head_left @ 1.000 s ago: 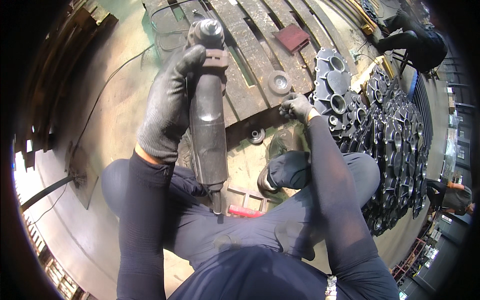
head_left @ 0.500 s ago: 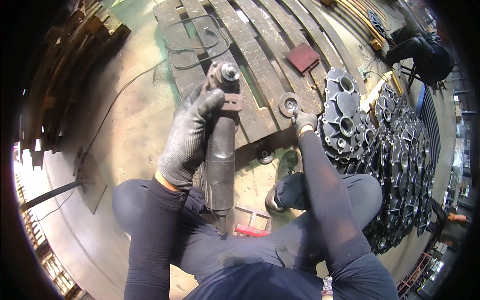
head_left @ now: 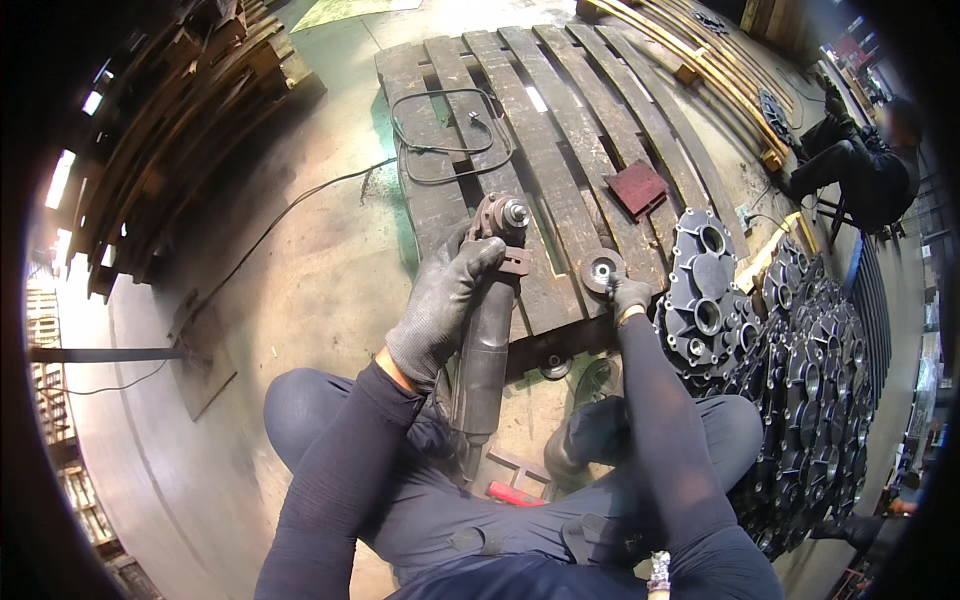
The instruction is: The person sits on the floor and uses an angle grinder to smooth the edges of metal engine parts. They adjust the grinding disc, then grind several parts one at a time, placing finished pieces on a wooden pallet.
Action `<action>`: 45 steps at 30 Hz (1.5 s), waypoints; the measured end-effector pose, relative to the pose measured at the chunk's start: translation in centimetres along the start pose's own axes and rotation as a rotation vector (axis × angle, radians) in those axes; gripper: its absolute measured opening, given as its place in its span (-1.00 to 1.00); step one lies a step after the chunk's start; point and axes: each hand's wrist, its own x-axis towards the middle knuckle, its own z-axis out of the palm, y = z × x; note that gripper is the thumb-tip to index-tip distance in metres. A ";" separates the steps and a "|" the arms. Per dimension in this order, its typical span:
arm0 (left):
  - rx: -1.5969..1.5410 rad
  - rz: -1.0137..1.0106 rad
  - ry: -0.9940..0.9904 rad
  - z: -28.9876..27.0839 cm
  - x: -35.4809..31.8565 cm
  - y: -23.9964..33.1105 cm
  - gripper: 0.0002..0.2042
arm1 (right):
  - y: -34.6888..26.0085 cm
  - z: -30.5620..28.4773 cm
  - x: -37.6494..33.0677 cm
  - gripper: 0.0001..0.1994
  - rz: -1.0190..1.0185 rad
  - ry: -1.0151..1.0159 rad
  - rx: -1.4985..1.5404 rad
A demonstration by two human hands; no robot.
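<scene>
the left hand (head_left: 445, 300) is wrapped round the long grinder (head_left: 487, 350), which points away, and right of it the round disc (head_left: 598, 274) touches the curled right hand (head_left: 630, 295), whose grip i can't tell.

a long dark grinder (head_left: 486, 345) slants, its metal spindle (head_left: 516, 212) bare; a round, pale-centred grey disc (head_left: 601, 270) is at the pallet's (head_left: 550, 308) near edge.

Power tool (head_left: 488, 345) near pallet (head_left: 553, 310) partly covered by left hand (head_left: 440, 312), grip of right hand (head_left: 628, 292) on disc (head_left: 597, 288) atop pallet unclear, blurred head (head_left: 904, 122) right of pallet
</scene>
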 end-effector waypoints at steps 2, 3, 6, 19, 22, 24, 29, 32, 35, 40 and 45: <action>-0.009 0.031 -0.032 0.7 0.5 -0.2 -0.62 | -1.5 -2.4 1.4 -0.81 -0.066 -0.183 0.173; -0.025 -0.003 -0.021 -0.6 0.1 -0.3 -0.62 | -2.5 -1.4 -1.2 -0.81 -0.050 -0.375 0.154; -0.067 -0.049 0.011 -3.2 -1.4 -0.4 -0.65 | -9.8 1.3 -12.7 -0.82 -0.206 -0.632 0.242; -0.142 -0.037 -0.235 -2.6 -5.7 -0.1 -0.61 | -19.2 -5.0 -35.4 -0.83 -0.157 -1.163 0.102; -0.159 -0.042 -0.348 -2.0 -7.0 0.9 -0.60 | -19.2 -5.5 -36.6 -0.82 -0.202 -1.121 0.110; -0.123 -0.007 -0.310 -1.9 -7.6 1.0 -0.58 | -19.2 -6.0 -37.5 -0.80 -0.199 -1.079 0.091; -0.110 0.013 -0.354 -1.6 -8.3 1.7 -0.57 | -19.3 -6.9 -38.5 -0.78 -0.461 -1.031 -0.100; -0.100 -0.028 -0.355 -1.3 -8.8 2.2 -0.56 | -19.4 -7.2 -39.0 -0.78 -0.445 -0.996 -0.109; -0.104 -0.054 -0.351 -1.6 -9.4 2.7 -0.57 | -19.6 -7.2 -40.6 -0.77 -0.254 -0.862 -0.019; 0.368 0.440 -0.420 -2.2 -8.2 1.8 -0.59 | -19.5 -9.2 -39.9 -0.70 -0.442 -0.764 0.005; 0.029 -0.020 -0.344 -1.4 -9.4 3.2 -0.62 | -20.7 -8.2 -42.5 -0.72 -0.630 -0.799 -0.024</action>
